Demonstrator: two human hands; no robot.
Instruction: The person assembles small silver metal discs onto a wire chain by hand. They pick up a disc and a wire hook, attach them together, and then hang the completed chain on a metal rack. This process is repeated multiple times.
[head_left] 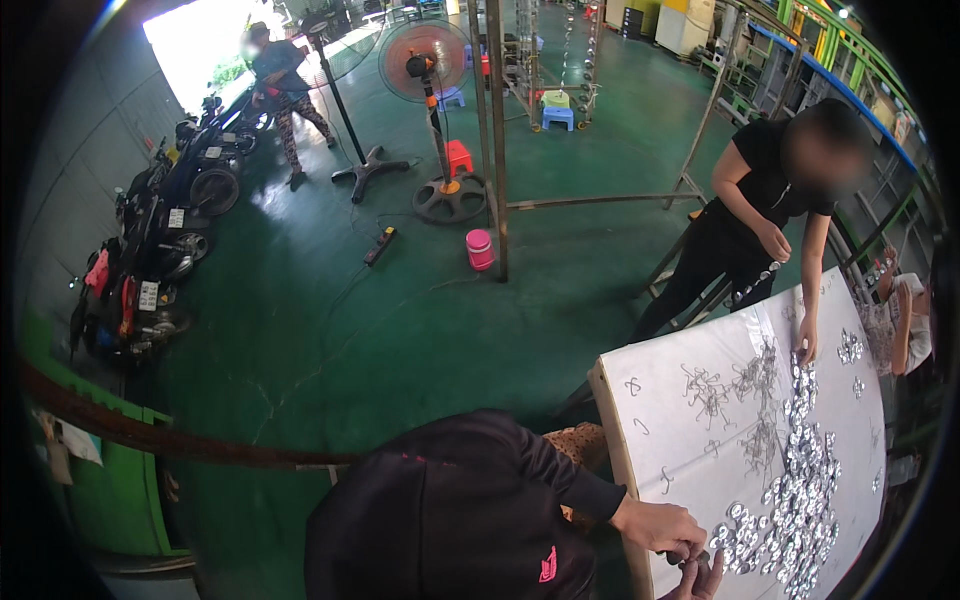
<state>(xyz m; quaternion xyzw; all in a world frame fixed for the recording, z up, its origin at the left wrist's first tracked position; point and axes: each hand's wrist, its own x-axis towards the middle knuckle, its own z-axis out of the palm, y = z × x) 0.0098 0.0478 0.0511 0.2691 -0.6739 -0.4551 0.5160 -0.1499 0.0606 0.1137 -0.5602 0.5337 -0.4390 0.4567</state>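
Note:
My left hand (660, 526), in a black sleeve, reaches over the near edge of the white-topped table (655, 440). Its fingers are closed in a pinch at something small and dark (684, 556), too small to make out. My right hand (702, 580) meets it from the lower edge, partly cut off, fingers bent around the same spot. Just beyond both hands spreads a pile of shiny round metal discs (800, 490). Thin bent wire hooks (708, 395) lie in loose heaps farther up the table.
Across the table a co-worker in black (770, 190) holds a strand of shiny discs (755, 284) and touches the pile. Another person (905, 320) works at the right. Metal posts (497, 150), standing fans (425, 65), a pink container (480, 250) and parked motorbikes (150, 250) stand beyond.

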